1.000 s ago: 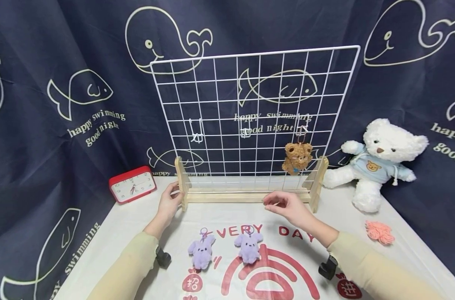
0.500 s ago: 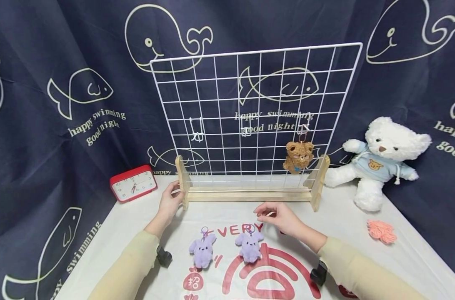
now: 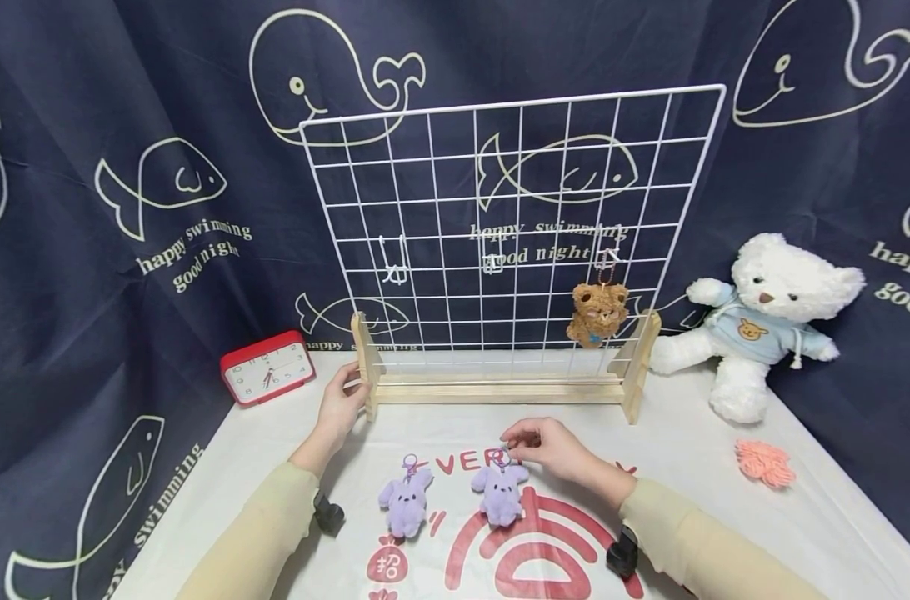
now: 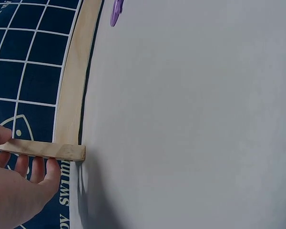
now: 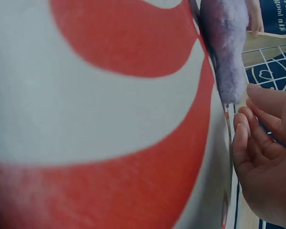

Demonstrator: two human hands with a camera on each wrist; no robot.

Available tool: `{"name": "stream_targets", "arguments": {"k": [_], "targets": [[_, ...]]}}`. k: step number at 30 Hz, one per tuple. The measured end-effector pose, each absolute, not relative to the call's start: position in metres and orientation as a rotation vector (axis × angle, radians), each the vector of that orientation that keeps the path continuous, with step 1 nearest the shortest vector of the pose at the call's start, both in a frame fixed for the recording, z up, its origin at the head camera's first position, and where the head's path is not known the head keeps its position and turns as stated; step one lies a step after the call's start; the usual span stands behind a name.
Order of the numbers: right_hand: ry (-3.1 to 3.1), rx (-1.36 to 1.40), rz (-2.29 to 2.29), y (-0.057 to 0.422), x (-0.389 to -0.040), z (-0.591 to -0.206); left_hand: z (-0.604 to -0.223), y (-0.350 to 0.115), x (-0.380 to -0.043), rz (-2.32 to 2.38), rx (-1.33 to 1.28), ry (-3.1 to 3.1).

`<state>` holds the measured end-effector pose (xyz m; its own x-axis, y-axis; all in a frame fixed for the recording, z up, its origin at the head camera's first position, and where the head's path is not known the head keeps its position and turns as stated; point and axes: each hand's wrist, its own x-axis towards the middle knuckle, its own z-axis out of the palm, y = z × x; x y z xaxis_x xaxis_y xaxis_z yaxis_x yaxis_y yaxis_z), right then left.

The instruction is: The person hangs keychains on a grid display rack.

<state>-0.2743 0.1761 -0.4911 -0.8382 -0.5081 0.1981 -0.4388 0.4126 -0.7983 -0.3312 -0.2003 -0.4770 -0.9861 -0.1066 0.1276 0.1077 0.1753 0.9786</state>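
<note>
Dark blue fabric curtain [image 3: 192, 75], printed with pale whales and fishes, is hung behind a bench [image 3: 440, 429] which is covered by white cloth with red print. On this cloth, two small lilac plush animals with long ears are laid: the right one [image 3: 499, 496] and the left one [image 3: 406, 504]. To each a purple ring is attached, and the ring of the right one [image 3: 503, 457] is approached most closely by the right hand [image 3: 551, 446]. Its fingers are softly bent, with a narrow gap left to the thumb; nothing is seen to be held, and whether the ring is touched cannot be told. By the left hand [image 3: 342, 396], the left wooden upright [image 3: 363, 358] of the stand is gripped between thumb and fingers.

In this stand a rectangular white wire grid [image 3: 521, 153] is held upright. On its right hook a brown curly plush bear [image 3: 599, 314] is already hung by a chain. On the left white hook [image 3: 396, 273] and the middle white hook [image 3: 492, 264] no plush is carried. So the work may be judged as about one third done, with both lilac animals not yet hung.

Farther out, a red rectangular clock [image 3: 267, 368], a white plush teddy bear in a light blue top [image 3: 755, 325] and a fluffy coral-pink piece [image 3: 765, 463] are placed.
</note>
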Motion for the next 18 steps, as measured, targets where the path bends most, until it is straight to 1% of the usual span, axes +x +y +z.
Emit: {"name": "stream_targets", "arguments": {"k": [10, 18], "targets": [[2.608, -0.806, -1.338, 0.1717, -0.2754, -0.4918, -0.4803, -0.2008, -0.3326, -1.887, 0.009, -2.285], [2.636, -0.87, -1.257, 0.1696, -0.2786, -0.4929, -0.4801, -0.2004, -0.3328, -1.876, 0.004, -2.288]]}}
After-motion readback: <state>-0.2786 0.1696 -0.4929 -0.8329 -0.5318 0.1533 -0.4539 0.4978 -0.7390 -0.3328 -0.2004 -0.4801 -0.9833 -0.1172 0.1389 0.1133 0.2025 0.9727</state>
